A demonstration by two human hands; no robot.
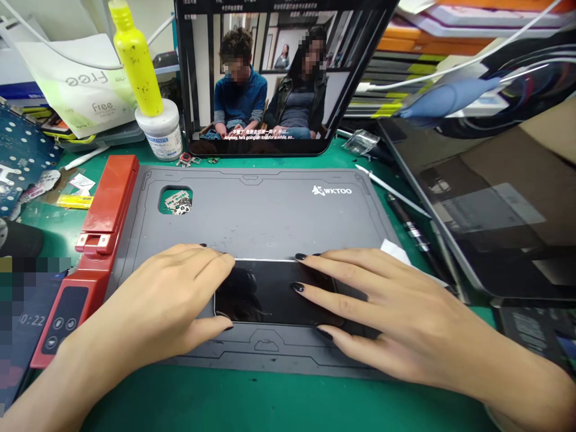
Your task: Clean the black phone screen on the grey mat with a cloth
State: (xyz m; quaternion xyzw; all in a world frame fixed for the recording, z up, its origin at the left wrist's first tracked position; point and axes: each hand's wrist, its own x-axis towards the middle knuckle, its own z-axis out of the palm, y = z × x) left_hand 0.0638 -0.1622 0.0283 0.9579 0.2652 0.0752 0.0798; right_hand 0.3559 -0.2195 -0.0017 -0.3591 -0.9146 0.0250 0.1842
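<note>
A black phone (265, 293) lies screen up on a grey work mat (270, 210) in front of me. My left hand (171, 306) grips the phone's left end, fingers over its top edge and thumb under its bottom edge. My right hand (396, 318) lies over the phone's right end, fingers stretched across the glass and thumb at the lower edge. Both hands press on the phone.
A red device (90, 252) runs along the mat's left side. A tablet (279, 72) playing a video stands behind, with a yellow bottle (135, 57) on a white jar (161, 131) to its left. Large dark screens (486, 204) lean at the right; pen-like tools (405, 219) lie beside the mat.
</note>
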